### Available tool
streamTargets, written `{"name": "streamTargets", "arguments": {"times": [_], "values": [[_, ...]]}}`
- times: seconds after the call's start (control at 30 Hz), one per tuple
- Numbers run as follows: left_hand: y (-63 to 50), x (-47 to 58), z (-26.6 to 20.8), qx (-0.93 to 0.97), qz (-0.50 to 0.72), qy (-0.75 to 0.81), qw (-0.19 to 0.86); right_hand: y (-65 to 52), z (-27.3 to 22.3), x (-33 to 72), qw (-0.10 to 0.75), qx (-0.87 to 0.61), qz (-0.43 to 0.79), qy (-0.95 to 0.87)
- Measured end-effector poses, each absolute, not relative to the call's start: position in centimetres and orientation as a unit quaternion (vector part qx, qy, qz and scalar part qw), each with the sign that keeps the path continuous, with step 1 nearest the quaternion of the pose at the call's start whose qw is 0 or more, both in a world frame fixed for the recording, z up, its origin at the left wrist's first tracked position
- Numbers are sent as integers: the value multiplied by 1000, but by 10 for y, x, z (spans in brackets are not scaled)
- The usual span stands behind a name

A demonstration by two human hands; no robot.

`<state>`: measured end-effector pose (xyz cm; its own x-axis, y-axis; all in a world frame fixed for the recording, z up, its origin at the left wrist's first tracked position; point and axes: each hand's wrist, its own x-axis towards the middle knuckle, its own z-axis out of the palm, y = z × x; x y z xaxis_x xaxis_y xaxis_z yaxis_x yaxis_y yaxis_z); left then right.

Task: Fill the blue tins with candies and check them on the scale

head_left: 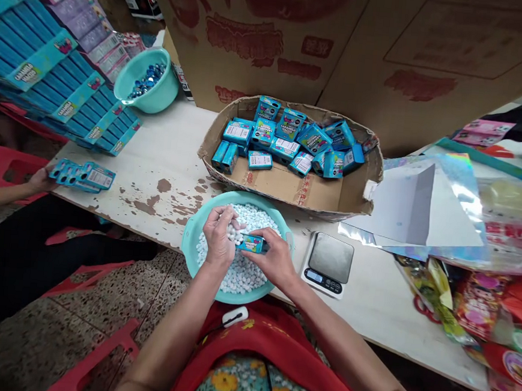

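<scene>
the red apron (272,335) is nearest. just past it, a green bowl (190,244) of white candies (243,281) sits at the table's near edge. over the bowl, the right hand (276,258) grips a small blue box (252,243) between thumb and fingers. the left hand (222,234), fingers curled in, holds a few white candies close beside that box. right of the bowl, on the table (369,312), lies a scale (330,261); bags (478,303) are heaped farther right. at the left edge, another person's hand (42,178) touches a row of blue boxes (84,175). beyond the bowl, a cut-down carton (319,195) holds more blue boxes, with sheets (405,201) to its right. farther off stand a smaller bowl (157,100) of shiny blue pieces (147,81) and a big carton (279,16).
</scene>
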<state>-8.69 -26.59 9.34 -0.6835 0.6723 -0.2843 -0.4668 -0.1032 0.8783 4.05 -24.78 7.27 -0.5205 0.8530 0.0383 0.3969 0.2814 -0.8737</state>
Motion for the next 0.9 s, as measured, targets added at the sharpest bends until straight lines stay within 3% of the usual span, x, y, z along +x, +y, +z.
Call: {"name": "streamTargets", "arguments": {"times": [0.73, 0.9], "values": [[-279, -83, 131, 101, 756, 512, 395, -259, 102, 43, 327, -383, 470, -725], [-285, -96, 118, 114, 726, 551, 395, -258, 94, 54, 344, -398, 502, -687]]}}
